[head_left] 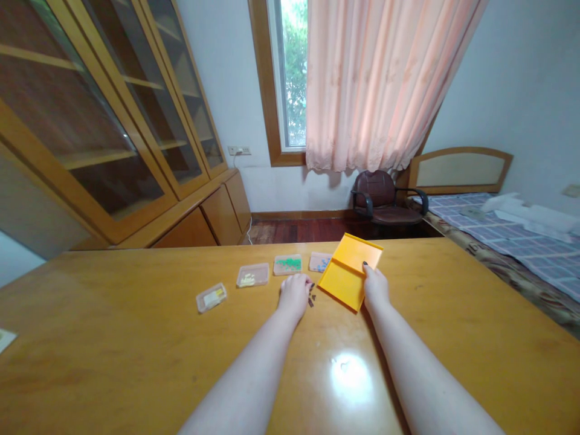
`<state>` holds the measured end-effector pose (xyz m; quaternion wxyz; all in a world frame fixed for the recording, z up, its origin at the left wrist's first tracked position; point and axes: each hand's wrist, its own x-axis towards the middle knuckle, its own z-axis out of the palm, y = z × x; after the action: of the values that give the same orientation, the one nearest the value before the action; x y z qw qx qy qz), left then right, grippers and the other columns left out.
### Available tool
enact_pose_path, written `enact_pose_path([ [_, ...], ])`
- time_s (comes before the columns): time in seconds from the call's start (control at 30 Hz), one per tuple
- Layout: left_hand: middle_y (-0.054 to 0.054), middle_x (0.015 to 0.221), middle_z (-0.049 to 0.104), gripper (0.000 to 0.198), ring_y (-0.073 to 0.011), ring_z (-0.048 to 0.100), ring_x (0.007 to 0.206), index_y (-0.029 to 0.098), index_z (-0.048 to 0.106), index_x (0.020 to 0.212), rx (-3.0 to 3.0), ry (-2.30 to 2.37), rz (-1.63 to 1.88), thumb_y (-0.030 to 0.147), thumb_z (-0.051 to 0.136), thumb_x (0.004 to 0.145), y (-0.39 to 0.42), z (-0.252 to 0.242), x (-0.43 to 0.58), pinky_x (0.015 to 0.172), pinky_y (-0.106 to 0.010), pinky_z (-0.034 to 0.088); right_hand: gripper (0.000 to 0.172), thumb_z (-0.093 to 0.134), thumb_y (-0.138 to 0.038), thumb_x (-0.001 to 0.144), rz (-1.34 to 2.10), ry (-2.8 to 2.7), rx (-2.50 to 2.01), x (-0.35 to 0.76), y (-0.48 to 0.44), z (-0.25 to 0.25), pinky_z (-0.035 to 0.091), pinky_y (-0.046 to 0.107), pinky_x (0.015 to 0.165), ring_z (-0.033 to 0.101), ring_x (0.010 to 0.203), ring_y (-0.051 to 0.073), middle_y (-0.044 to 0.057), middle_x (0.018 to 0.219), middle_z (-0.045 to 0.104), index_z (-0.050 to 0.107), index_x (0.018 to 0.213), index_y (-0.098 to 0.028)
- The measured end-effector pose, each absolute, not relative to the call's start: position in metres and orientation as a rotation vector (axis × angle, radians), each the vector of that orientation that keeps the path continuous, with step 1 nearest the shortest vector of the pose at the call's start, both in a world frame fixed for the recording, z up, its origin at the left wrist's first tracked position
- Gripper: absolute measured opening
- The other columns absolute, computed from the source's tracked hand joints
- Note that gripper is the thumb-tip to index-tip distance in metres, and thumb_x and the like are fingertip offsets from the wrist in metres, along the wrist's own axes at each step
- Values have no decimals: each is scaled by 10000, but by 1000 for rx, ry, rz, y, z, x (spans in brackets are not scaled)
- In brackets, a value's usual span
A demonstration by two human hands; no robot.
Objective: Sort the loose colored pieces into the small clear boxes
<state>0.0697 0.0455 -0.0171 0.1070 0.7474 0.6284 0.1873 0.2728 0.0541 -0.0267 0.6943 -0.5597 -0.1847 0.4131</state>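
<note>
My right hand [376, 286] grips the right side of a yellow plastic tray [347, 285], tilted over the table, its thumb on the inner face. The tray has a raised bar across its middle. My left hand [294, 296] rests on the table left of the tray, fingers curled by several small dark pieces [312, 299]; whether it pinches one is hidden. Beyond my hands are a clear box with green pieces [288, 264] and a box with blue pieces [319, 262], the latter partly covered by the tray. Farther left is a box with pale yellow pieces [252, 275].
A small clear box with white and yellow contents [211, 298] is at the left of the row. The wooden table [136, 338] spans the foreground. Behind it are a brown armchair [387, 196], a bed [512, 223] at right and a glass-door cabinet [136, 121] at left.
</note>
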Motion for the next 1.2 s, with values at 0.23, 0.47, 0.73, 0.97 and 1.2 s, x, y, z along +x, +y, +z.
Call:
enact_pose_path([
  [0.23,-35,856,591,120,-153,531,846,179,576,829,2212,1510,1212,184,458,852,39,-9,67,789,-287,420,274,629,-341,630,960,-483,-1209,267,51,-26,528,300,586,656,724,230,60,812,706,628,835,-159],
  [0.47,-32,939,596,118,-156,533,923,196,576,925,2409,1210,996,209,503,833,34,-12,76,841,-290,424,349,679,-446,597,1094,-696,-1118,257,49,-34,520,324,628,650,721,231,54,786,705,623,786,-157],
  [0.73,-44,1034,587,203,-201,497,998,219,582,1001,2261,1776,863,196,503,815,42,-15,65,872,-333,382,277,629,-377,622,982,-510,-1145,267,52,-28,531,319,616,652,726,227,50,798,702,621,798,-163],
  [0.97,-68,992,584,194,-221,509,957,227,598,962,2185,1983,508,298,462,842,45,-18,61,816,-337,382,253,584,-361,659,903,-443,-1196,272,55,-28,532,305,616,652,772,219,44,833,697,615,821,-169],
  [1.2,-74,975,573,197,-180,540,912,178,583,954,2206,1700,477,299,522,812,41,-17,67,798,-273,403,192,564,-319,674,901,-443,-1259,267,50,-18,528,281,591,655,736,209,44,784,701,614,779,-166],
])
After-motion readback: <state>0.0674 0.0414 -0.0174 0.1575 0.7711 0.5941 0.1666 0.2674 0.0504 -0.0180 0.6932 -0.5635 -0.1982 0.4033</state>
